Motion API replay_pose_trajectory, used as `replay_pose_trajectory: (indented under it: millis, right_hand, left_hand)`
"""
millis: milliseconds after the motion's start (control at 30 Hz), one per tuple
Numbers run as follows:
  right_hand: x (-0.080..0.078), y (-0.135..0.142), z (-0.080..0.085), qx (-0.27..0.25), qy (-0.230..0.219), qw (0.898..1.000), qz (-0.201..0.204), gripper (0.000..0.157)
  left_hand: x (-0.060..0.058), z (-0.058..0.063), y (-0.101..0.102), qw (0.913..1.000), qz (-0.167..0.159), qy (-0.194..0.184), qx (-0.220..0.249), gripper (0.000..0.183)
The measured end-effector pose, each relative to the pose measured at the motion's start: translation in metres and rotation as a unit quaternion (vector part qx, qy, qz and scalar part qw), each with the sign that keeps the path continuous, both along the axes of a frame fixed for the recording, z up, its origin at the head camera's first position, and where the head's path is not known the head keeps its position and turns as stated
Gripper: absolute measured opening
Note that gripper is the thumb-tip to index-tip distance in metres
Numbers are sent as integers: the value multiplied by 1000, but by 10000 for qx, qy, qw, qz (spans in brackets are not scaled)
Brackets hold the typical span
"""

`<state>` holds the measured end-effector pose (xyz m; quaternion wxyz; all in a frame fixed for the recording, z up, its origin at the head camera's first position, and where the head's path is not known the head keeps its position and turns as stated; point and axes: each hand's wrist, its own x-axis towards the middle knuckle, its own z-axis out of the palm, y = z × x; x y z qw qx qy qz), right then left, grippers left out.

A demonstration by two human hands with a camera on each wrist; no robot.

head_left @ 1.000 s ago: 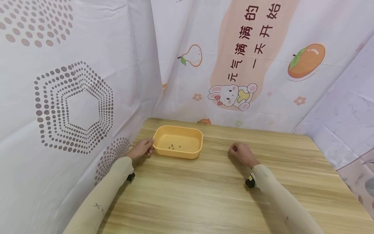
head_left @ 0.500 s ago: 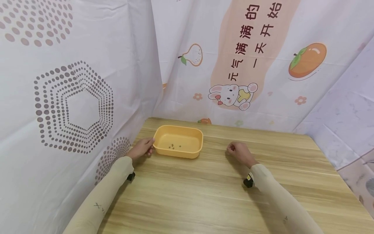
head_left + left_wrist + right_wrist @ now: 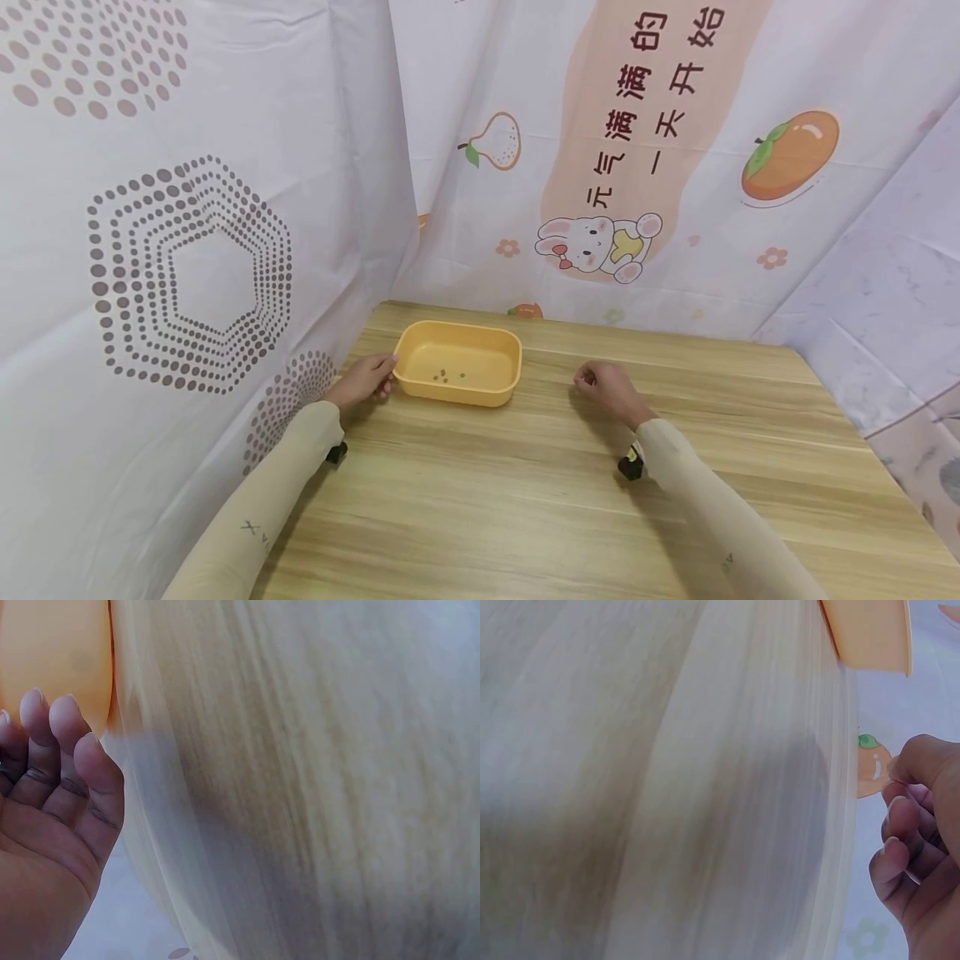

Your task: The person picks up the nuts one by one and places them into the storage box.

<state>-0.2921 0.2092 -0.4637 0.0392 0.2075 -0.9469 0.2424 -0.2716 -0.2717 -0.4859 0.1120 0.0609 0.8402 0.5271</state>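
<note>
A yellow rectangular plastic basin (image 3: pixel 453 397) stands on the table towards the back left. On its floor lie several tiny dark pieces (image 3: pixel 443 373), too small to make out. My left hand (image 3: pixel 363 382) grips the basin's left end, thumb up at the rim and fingers below; in the left wrist view the fingertips (image 3: pixel 66 712) overlap the basin's wall. To the right of the basin, my right hand (image 3: pixel 611 390) is held over the table. Its fingers are curled, thumb and index tips together (image 3: pixel 894 778); I cannot tell whether something tiny is pinched there.
The wood-grain table (image 3: pixel 480 500) runs back to a white printed curtain (image 3: pixel 480 250). Another patterned curtain (image 3: pixel 330 208) hangs close along the left side, right beside my left arm. Each wrist carries a small black device (image 3: pixel 632 463).
My right hand has drifted slightly left towards the basin, its fingers still curled. The left hand and the basin stay where they were.
</note>
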Motion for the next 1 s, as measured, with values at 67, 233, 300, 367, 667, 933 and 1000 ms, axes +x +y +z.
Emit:
replay_pose_trajectory:
  millis: [67, 233, 300, 367, 667, 933, 1000]
  right_hand:
    - [0, -2, 1, 15, 54, 10000, 11, 7]
    - [2, -9, 3, 46, 191, 9998, 67, 7]
    - [2, -11, 3, 73, 194, 9998, 57, 7]
    - [2, -13, 3, 69, 156, 9998, 42, 7]
    - [2, -21, 5, -35, 65, 9999, 138, 8]
    - [2, -29, 7, -149, 113, 9996, 192, 8]
    - [2, -31, 7, -118, 111, 9997, 194, 8]
  left_hand:
    - [0, 1, 0, 10000, 8, -19, -40, 44]
    - [1, 2, 0, 9999, 32, -34, -123, 42]
    - [1, 3, 1, 9999, 26, -14, -126, 41]
    - [1, 3, 1, 9999, 21, 5, -120, 40]
    - [1, 3, 2, 9999, 4, 41, -128, 40]
    - [1, 1, 1, 10000, 27, -5, -14, 41]
    - [1, 0, 1, 10000, 32, 27, -35, 39]
